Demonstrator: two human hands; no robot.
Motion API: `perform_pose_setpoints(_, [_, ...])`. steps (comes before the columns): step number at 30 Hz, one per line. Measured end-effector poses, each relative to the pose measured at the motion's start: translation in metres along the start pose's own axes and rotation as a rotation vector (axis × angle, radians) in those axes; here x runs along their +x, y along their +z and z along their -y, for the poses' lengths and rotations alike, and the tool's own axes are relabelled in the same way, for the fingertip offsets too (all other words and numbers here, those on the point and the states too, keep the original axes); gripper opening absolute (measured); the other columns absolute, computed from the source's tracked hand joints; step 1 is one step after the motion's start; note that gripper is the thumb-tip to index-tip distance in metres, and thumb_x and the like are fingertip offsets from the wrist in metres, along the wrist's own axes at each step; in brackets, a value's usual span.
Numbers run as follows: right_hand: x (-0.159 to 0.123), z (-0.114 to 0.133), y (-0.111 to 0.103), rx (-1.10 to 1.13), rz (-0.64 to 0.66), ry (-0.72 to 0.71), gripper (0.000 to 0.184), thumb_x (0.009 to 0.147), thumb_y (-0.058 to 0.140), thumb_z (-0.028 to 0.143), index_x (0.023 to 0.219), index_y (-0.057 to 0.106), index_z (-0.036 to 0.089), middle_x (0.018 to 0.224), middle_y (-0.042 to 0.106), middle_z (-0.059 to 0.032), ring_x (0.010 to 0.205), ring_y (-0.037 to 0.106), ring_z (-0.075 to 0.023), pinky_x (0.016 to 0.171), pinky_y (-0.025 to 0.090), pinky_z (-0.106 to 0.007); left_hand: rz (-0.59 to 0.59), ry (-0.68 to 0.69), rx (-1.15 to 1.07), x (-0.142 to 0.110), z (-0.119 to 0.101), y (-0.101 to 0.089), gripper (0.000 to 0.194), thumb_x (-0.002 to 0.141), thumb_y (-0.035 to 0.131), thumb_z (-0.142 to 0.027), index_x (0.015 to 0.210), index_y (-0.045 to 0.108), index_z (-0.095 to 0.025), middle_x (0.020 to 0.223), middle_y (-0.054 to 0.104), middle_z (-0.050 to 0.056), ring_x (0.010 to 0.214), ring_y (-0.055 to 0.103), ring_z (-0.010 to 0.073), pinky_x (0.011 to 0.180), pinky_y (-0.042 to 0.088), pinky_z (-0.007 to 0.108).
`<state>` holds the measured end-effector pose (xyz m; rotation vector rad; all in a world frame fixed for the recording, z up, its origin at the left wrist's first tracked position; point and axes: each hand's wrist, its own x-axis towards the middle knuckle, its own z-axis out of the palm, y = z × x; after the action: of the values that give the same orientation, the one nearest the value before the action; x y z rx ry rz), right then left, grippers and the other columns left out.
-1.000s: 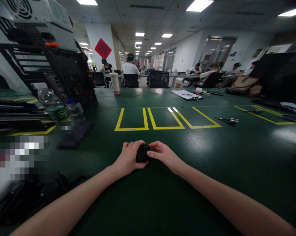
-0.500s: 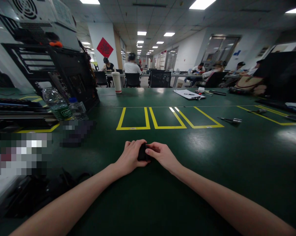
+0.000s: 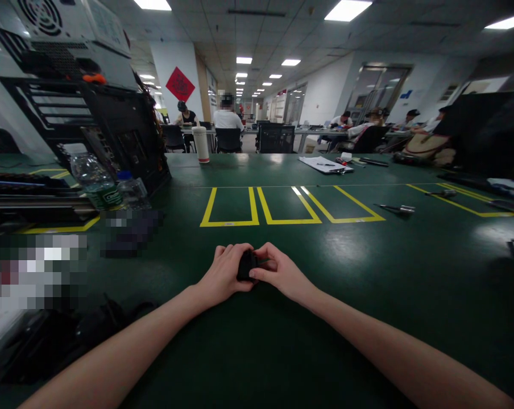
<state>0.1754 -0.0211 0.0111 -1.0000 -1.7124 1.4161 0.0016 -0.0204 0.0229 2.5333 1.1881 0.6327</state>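
Between the two hands is a small black object of hard-looking material (image 3: 245, 266); if it touches the dark green tabletop (image 3: 257, 352) below, I cannot tell. The left hand (image 3: 225, 270) is curled about it, thumb near and fingers far, probably so that it is steady and its right side is free for the other hand. The right hand (image 3: 280, 272) is half closed, its thumb at that side; whether it pinches some smaller part is hidden. Left of the left forearm lies a blurred black heap (image 3: 69, 335), which may limit this elbow. Just beyond the hands are yellow tape outlines (image 3: 229, 224). To the right of the right hand, farther out, lies a thin tool with shiny metal end (image 3: 404, 209). Well left of the left hand, a clear plastic bottle with green label (image 3: 90, 176) stands before a black metal computer case (image 3: 129, 130), which blocks the view behind.
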Motion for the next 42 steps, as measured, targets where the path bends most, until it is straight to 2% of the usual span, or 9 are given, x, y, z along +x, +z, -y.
perform_pose_setpoints(4, [-0.0026, 0.0010, -0.0013, 0.019, 0.056, -0.005, 0.032, 0.068, 0.062, 0.026, 0.094, 0.044, 0.024, 0.103, 0.050, -0.0003, 0.090, 0.056, -0.0177, 0.076, 0.048, -0.035, 0.008, -0.006, -0.002, 0.0000, -0.0004, -0.0004, 0.051, 0.068, 0.061, -0.028, 0.111, 0.035, -0.020, 0.105, 0.049, 0.006, 0.093, 0.047, 0.0222, 0.080, 0.031, 0.035])
perform_pose_setpoints(10, [-0.0017, -0.0003, -0.0013, 0.014, 0.024, -0.030, 0.017, 0.077, 0.050, 0.033, 0.090, 0.045, 0.022, 0.096, 0.051, -0.0007, 0.084, 0.056, -0.0166, 0.072, 0.049, -0.034, 0.011, 0.005, -0.013, -0.0003, -0.0013, -0.0014, 0.051, 0.069, 0.060, -0.030, 0.112, 0.034, -0.020, 0.105, 0.049, 0.006, 0.093, 0.047, 0.0215, 0.081, 0.031, 0.036])
perform_pose_setpoints(16, [0.0035, -0.0052, -0.0050, -0.013, 0.037, 0.022, 0.025, 0.076, 0.053, 0.033, 0.095, 0.043, 0.021, 0.098, 0.050, -0.0027, 0.085, 0.055, -0.0170, 0.074, 0.048, -0.035, 0.009, -0.009, -0.008, 0.0005, 0.0008, 0.0005, 0.052, 0.068, 0.061, -0.030, 0.111, 0.035, -0.019, 0.103, 0.050, 0.006, 0.091, 0.047, 0.0218, 0.080, 0.031, 0.036])
perform_pose_setpoints(20, [0.0026, -0.0031, -0.0063, 0.013, 0.094, -0.011, 0.024, 0.075, 0.055, 0.028, 0.094, 0.043, 0.020, 0.097, 0.050, -0.0022, 0.088, 0.054, -0.0167, 0.075, 0.047, -0.035, 0.005, -0.007, -0.004, 0.0010, 0.0008, 0.0016, 0.052, 0.067, 0.062, -0.029, 0.111, 0.035, -0.020, 0.104, 0.050, 0.006, 0.091, 0.047, 0.0221, 0.080, 0.030, 0.036])
perform_pose_setpoints(23, [0.0001, 0.0001, -0.0064, 0.054, 0.131, -0.037, 0.030, 0.071, 0.060, 0.023, 0.093, 0.041, 0.021, 0.099, 0.049, -0.0010, 0.094, 0.052, -0.0166, 0.080, 0.045, -0.035, 0.008, -0.006, -0.006, 0.0005, 0.0006, 0.0012, 0.052, 0.066, 0.063, -0.027, 0.110, 0.035, -0.020, 0.104, 0.050, 0.006, 0.091, 0.047, 0.0218, 0.080, 0.030, 0.036])
perform_pose_setpoints(25, [-0.0005, 0.0002, -0.0060, 0.050, 0.127, -0.038, 0.030, 0.070, 0.061, 0.023, 0.093, 0.041, 0.021, 0.098, 0.050, -0.0007, 0.094, 0.052, -0.0166, 0.080, 0.045, -0.035, 0.008, -0.008, -0.008, 0.0001, 0.0005, 0.0007, 0.052, 0.066, 0.063, -0.026, 0.110, 0.036, -0.020, 0.104, 0.050, 0.006, 0.091, 0.047, 0.0218, 0.080, 0.030, 0.036])
perform_pose_setpoints(29, [0.0017, -0.0045, -0.0045, 0.034, 0.061, -0.038, 0.018, 0.077, 0.051, 0.032, 0.089, 0.043, 0.021, 0.094, 0.050, -0.0008, 0.087, 0.053, -0.0161, 0.074, 0.046, -0.034, -0.002, 0.005, -0.014, -0.0003, 0.0007, 0.0005, 0.051, 0.068, 0.061, -0.029, 0.111, 0.035, -0.021, 0.104, 0.050, 0.005, 0.091, 0.048, 0.0221, 0.080, 0.030, 0.036])
perform_pose_setpoints(34, [0.0023, -0.0060, -0.0040, -0.005, 0.038, -0.028, 0.022, 0.077, 0.050, 0.032, 0.095, 0.043, 0.022, 0.098, 0.048, -0.0022, 0.089, 0.051, -0.0164, 0.075, 0.046, -0.033, -0.002, 0.003, -0.017, 0.0006, 0.0004, 0.0011, 0.052, 0.067, 0.062, -0.030, 0.111, 0.035, -0.021, 0.103, 0.051, 0.005, 0.092, 0.048, 0.0221, 0.081, 0.030, 0.037])
perform_pose_setpoints(42, [-0.0008, 0.0006, -0.0066, -0.023, 0.138, -0.041, 0.023, 0.077, 0.052, 0.026, 0.097, 0.042, 0.022, 0.099, 0.049, -0.0016, 0.086, 0.053, -0.0145, 0.073, 0.047, -0.031, -0.004, 0.008, -0.017, 0.0003, 0.0015, 0.0021, 0.050, 0.068, 0.061, -0.029, 0.110, 0.036, -0.021, 0.103, 0.050, 0.004, 0.091, 0.048, 0.0210, 0.080, 0.031, 0.035])
